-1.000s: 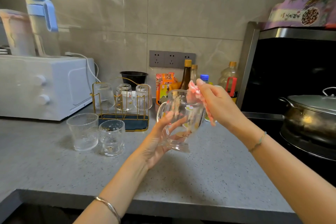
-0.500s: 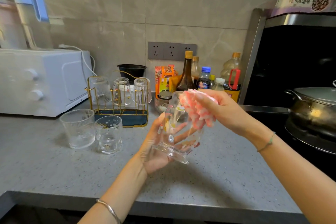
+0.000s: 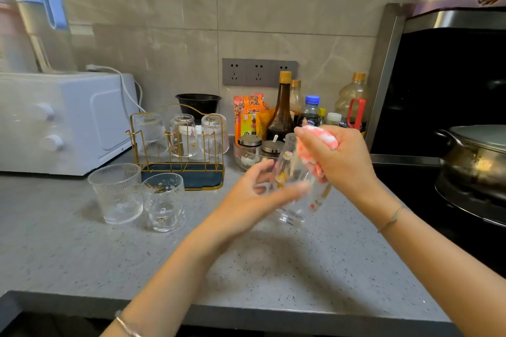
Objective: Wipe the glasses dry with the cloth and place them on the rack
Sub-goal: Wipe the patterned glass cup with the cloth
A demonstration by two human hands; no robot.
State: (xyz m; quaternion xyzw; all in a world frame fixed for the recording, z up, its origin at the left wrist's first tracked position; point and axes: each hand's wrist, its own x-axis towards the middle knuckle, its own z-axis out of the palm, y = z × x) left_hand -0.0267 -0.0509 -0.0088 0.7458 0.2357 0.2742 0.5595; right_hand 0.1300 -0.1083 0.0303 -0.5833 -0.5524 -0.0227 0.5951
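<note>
- Left hand: thumb and fingers wrapped round the side of a printed glass, carrying it above the countertop. Fingertips are motion-blurred, so exact finger placement is not readable.
- Printed glass: tilted, base low and toward the camera, mouth up and away. Clear, with small coloured motifs on the wall.
- Right hand: fingers closed on a bunched pink-and-white cloth, pressing it against the upper part of the glass at the mouth. How far the cloth goes inside cannot be told.
- Rack: gold wire frame on a dark blue tray, left of the hands, at the back of the countertop. Three glasses sit on it upside down, in a row.
- Ribbed glass and dotted glass: upright on the countertop just in front of the rack, side by side, touching or nearly so.
- Surroundings: white toaster oven at far left; brown sauce bottle among other bottles by the wall; lidded pot at right.
</note>
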